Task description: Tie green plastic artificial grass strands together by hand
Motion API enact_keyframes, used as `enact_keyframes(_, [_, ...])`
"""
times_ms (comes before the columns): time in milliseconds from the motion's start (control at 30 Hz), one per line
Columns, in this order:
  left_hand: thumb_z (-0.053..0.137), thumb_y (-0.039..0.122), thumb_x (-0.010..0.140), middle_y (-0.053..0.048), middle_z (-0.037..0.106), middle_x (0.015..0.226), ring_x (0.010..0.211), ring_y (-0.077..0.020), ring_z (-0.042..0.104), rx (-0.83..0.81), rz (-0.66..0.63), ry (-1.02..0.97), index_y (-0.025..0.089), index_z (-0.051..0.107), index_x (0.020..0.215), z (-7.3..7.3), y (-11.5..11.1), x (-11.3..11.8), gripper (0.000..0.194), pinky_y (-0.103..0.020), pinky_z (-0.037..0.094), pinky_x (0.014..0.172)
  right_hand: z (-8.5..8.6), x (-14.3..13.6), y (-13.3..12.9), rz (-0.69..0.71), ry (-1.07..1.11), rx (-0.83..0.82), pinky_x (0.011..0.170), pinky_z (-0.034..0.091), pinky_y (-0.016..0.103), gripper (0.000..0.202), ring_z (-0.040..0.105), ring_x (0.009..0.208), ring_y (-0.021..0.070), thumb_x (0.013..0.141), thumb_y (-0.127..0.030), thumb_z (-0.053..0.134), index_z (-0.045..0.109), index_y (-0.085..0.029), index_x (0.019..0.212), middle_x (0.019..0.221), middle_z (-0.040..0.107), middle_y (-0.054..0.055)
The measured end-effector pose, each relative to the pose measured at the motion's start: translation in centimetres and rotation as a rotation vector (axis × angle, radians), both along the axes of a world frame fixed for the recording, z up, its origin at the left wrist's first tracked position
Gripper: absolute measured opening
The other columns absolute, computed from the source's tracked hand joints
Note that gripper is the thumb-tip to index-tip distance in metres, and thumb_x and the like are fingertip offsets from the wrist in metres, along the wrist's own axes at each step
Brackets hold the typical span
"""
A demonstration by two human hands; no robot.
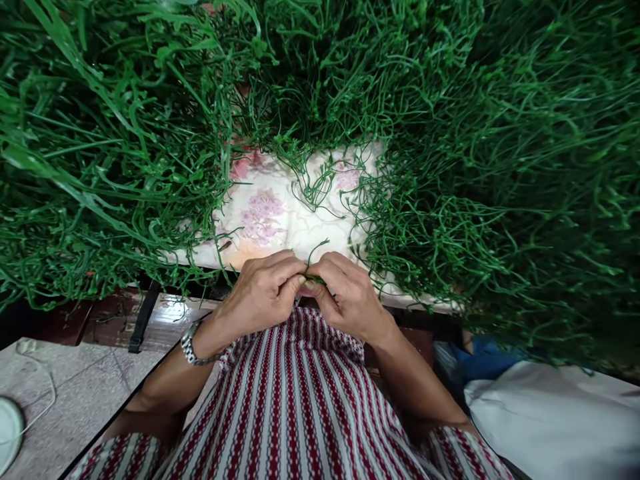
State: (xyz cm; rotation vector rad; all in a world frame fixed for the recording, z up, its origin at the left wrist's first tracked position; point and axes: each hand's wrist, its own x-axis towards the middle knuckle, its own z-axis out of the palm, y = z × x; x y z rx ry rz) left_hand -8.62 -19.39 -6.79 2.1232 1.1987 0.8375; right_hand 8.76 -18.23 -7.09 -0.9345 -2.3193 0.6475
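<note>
Both hands meet fingertip to fingertip in front of the striped shirt, at the near edge of a white floral cloth. My left hand, with a metal watch on its wrist, pinches a thin green stem. My right hand pinches at the same stem from the other side. The stem's curled tip sticks up above the fingers; its lower part is hidden between them. Beyond the hands, a small loose bunch of green stems lies on the cloth.
Large heaps of tangled green stems rise at the left and right and join at the back. A pale bag or cloth lies at the lower right. At the lower left are a round white object and a thin cable.
</note>
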Motion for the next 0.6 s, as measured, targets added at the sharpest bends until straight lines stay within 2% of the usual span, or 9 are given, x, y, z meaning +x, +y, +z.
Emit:
enact_keyframes(167, [0.045, 0.007, 0.077, 0.002, 0.044, 0.057, 0.054, -0.0095, 0.040, 0.003, -0.110, 0.050, 0.016, 0.050, 0.059, 0.0, 0.2, -0.6, 0.020, -0.024, 0.032, 0.053, 0.5, 0.4, 0.6, 0.156, -0.032, -0.132, 0.062, 0.036, 0.027, 0.010, 0.047, 0.067, 0.0150, 0.083, -0.014, 0.045, 0.050, -0.017, 0.075, 0.068, 0.051, 0.002])
enact_keyframes(267, [0.046, 0.007, 0.077, 0.002, 0.046, 0.056, 0.053, -0.0091, 0.041, -0.020, -0.175, -0.051, 0.015, 0.052, 0.060, -0.1, 0.6, -0.8, 0.019, -0.023, 0.032, 0.052, 0.7, 0.6, 0.9, 0.206, 0.041, -0.187, 0.062, 0.037, 0.027, 0.012, 0.048, 0.067, 0.0140, 0.084, -0.014, 0.046, 0.052, -0.016, 0.074, 0.067, 0.053, 0.002])
enact_keyframes(333, [0.048, 0.010, 0.078, 0.001, 0.051, 0.057, 0.054, -0.0092, 0.046, -0.088, -0.141, -0.175, 0.015, 0.056, 0.065, -0.2, 1.0, -0.8, 0.016, -0.022, 0.035, 0.053, 0.8, 0.8, 1.0, 0.145, 0.146, -0.219, 0.061, 0.038, 0.026, 0.010, 0.050, 0.066, 0.0130, 0.085, -0.016, 0.048, 0.055, -0.016, 0.078, 0.070, 0.054, 0.002])
enact_keyframes(400, [0.051, 0.013, 0.079, 0.000, 0.057, 0.061, 0.057, -0.0096, 0.051, -0.157, -0.027, -0.276, 0.015, 0.059, 0.070, -0.2, 1.3, -0.7, 0.012, -0.022, 0.039, 0.055, 0.8, 1.0, 1.1, -0.039, 0.267, -0.200, 0.060, 0.039, 0.026, 0.008, 0.050, 0.065, 0.0122, 0.085, -0.018, 0.049, 0.055, -0.017, 0.081, 0.071, 0.054, 0.001])
enact_keyframes(467, [0.054, 0.013, 0.077, 0.000, 0.061, 0.065, 0.060, -0.0102, 0.053, -0.196, 0.076, -0.312, 0.015, 0.061, 0.073, -0.2, 1.6, -0.5, 0.009, -0.022, 0.040, 0.057, 0.9, 1.4, 1.3, -0.229, 0.315, -0.107, 0.059, 0.040, 0.026, 0.005, 0.050, 0.064, 0.0123, 0.084, -0.018, 0.050, 0.055, -0.018, 0.081, 0.071, 0.052, 0.001])
enact_keyframes(500, [0.054, 0.013, 0.077, -0.001, 0.061, 0.066, 0.061, -0.0104, 0.054, -0.207, 0.097, -0.306, 0.015, 0.061, 0.073, -0.1, 1.7, -0.5, 0.008, -0.022, 0.041, 0.058, 1.0, 1.5, 1.4, -0.269, 0.292, -0.043, 0.059, 0.040, 0.027, 0.004, 0.049, 0.065, 0.0127, 0.083, -0.017, 0.051, 0.055, -0.018, 0.082, 0.070, 0.052, 0.001])
enact_keyframes(533, [0.054, 0.012, 0.077, 0.000, 0.061, 0.066, 0.062, -0.0105, 0.054, -0.216, 0.091, -0.288, 0.015, 0.061, 0.073, 0.0, 1.8, -0.4, 0.008, -0.022, 0.041, 0.059, 1.1, 1.7, 1.5, -0.257, 0.235, 0.019, 0.060, 0.041, 0.027, 0.004, 0.050, 0.066, 0.0134, 0.082, -0.016, 0.051, 0.055, -0.018, 0.083, 0.071, 0.052, 0.001])
enact_keyframes(600, [0.052, 0.011, 0.077, 0.000, 0.060, 0.065, 0.062, -0.0104, 0.054, -0.220, 0.037, -0.232, 0.014, 0.061, 0.072, 0.2, 1.9, -0.3, 0.011, -0.022, 0.041, 0.060, 1.6, 1.9, 1.5, -0.145, 0.065, 0.121, 0.061, 0.042, 0.029, 0.009, 0.051, 0.070, 0.0152, 0.081, -0.012, 0.050, 0.055, -0.018, 0.086, 0.074, 0.054, 0.003])
